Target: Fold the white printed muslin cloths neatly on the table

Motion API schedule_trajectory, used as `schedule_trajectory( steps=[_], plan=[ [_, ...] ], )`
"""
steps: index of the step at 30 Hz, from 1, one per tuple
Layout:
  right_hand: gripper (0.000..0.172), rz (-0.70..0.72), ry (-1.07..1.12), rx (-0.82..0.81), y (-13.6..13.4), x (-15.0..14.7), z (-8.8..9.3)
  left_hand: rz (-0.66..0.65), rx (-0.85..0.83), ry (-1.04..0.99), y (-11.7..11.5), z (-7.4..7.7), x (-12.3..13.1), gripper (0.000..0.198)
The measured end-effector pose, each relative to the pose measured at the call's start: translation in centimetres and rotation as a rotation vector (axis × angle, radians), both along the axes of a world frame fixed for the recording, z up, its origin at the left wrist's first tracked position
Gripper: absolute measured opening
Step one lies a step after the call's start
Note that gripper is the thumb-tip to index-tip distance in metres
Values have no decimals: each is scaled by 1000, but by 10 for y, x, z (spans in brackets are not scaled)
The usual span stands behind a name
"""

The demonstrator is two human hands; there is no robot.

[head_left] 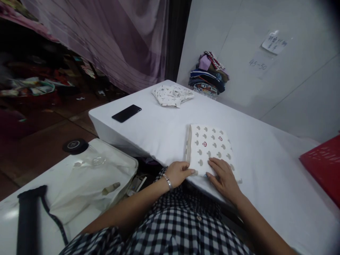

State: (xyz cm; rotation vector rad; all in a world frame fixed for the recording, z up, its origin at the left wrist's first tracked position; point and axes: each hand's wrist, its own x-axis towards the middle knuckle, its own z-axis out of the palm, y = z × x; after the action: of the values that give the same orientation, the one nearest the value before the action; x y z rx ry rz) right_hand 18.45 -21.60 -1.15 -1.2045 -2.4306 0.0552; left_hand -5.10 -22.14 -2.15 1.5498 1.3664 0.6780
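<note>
A white folded cloth (212, 143) printed with grey and a few red mushrooms lies on the white-covered table (249, 148) in front of me. At its near left corner, my left hand (178, 174) grips the edge, thumb on top and the other fingers tucked at the side. My right hand (223, 177) rests on the near right part of the cloth, its fingers stretched out and slightly apart. Layers of the fold show along the left side. Farther back on the table is a smaller pile of white patterned fabric (172, 95).
A black phone (126, 113) lies near the table's left edge. To the left stands a white surface (16, 209) with a clear plastic bag (87, 177), a black round lid (75, 145) and a dark strap. Stacked clothes (208, 76) sit by the wall; a red box (324, 159) is at right.
</note>
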Motion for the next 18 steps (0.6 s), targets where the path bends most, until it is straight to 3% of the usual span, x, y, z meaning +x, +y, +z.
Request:
schedule_trajectory(
  steps=[4,9,14,18],
  plan=[
    [44,-7,-1,-32,1,12,5,51,-104,-235,3,-10,3,40],
    [44,-310,119,54,14,54,2,85,-163,-333,0,-8,3,45],
    [55,-591,248,-224,18,75,-15,37,-149,-261,1,-5,2,49],
    [58,-626,265,-334,15,77,-23,68,-107,-156,3,-8,5,48]
  ],
)
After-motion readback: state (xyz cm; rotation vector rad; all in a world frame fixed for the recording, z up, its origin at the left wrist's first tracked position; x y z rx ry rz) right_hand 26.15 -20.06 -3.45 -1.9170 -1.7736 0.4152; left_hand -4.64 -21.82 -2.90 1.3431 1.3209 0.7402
